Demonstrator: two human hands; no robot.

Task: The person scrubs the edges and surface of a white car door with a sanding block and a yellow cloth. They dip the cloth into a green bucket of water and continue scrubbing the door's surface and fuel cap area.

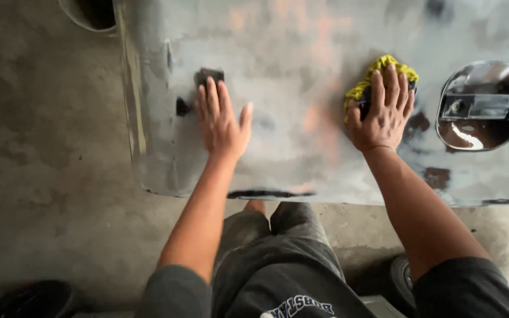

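1. Right hand (pixel 383 112) presses a yellow pad (pixel 378 73) against the sanded grey car door panel (pixel 301 159), beside its chrome handle (pixel 483 106).
2. Left hand (pixel 222 121), fingers spread, lies flat and empty.
3. Risk: the pad could slip and scuff the handle.

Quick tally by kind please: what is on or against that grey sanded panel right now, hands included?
Bare hands flat on the panel: 2, left hand, right hand
Yellow scrubbing pad under the right hand: 1
Chrome recessed door handle: 1
Small dark square patch: 1
Total: 5

Yellow pad (pixel 384 73) mostly hidden under right hand (pixel 383 115); panel (pixel 301 41) cut off top, right.
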